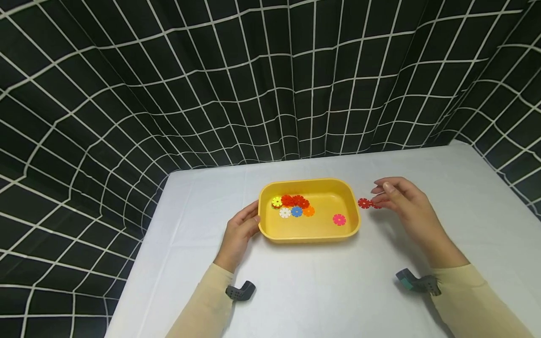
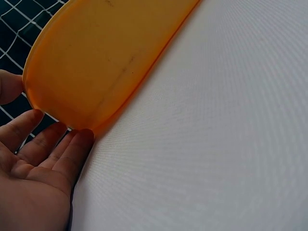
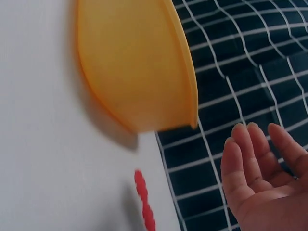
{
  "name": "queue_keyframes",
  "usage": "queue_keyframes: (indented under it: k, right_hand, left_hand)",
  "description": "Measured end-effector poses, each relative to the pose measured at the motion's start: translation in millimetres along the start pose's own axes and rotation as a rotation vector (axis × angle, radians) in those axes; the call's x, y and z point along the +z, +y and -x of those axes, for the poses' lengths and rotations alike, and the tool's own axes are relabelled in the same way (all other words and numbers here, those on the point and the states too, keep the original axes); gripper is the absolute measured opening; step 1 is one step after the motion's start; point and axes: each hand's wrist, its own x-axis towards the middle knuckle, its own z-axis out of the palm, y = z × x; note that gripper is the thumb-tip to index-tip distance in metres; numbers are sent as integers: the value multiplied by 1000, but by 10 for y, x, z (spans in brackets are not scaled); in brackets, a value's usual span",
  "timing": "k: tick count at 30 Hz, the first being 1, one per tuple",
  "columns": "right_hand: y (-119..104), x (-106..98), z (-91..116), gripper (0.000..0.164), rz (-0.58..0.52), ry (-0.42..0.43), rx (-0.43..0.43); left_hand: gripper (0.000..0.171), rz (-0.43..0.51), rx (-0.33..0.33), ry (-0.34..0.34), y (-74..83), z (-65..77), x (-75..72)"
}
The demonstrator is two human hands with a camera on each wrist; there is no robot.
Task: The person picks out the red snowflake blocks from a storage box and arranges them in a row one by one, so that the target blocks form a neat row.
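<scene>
In the frame's lower middle sits a yellow tray (image 1: pixel 304 227), its left end touched by the left hand's (image 1: pixel 237 235) spread fingertips. At right, the right hand (image 1: pixel 407 206), fingers loosely bent, pinching nothing, hovers above red discs (image 1: pixel 362 203), apart from them.

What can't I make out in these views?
Red disc row, right end: behind right hand, head view; cut off by bottom edge, right wrist view.
Red disc pile, exact count: overlapping, head view.
Yellow tray, contents: hidden by its walls, wrist views.
</scene>
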Motion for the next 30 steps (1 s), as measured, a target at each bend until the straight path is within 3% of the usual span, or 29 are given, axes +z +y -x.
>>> queue_keyframes:
  k: [4, 8, 21, 30]
  right_hand:
    - [-77, 94, 18, 34, -47, -45, -47]
    - [-153, 190, 13, 38, -97, -71, -64]
    - [-320, 513, -103, 44, -141, -168, -4]
    - [-308, 700, -222, 46, -215, -211, 16]
  left_hand:
    - [49, 13, -1, -6, -15, -11, 0]
    - [49, 5, -2, -5, -17, -14, 0]
    - [50, 7, -9, -4, -6, 1, 0]
    - [49, -5, -8, -2, 7, 3, 10]
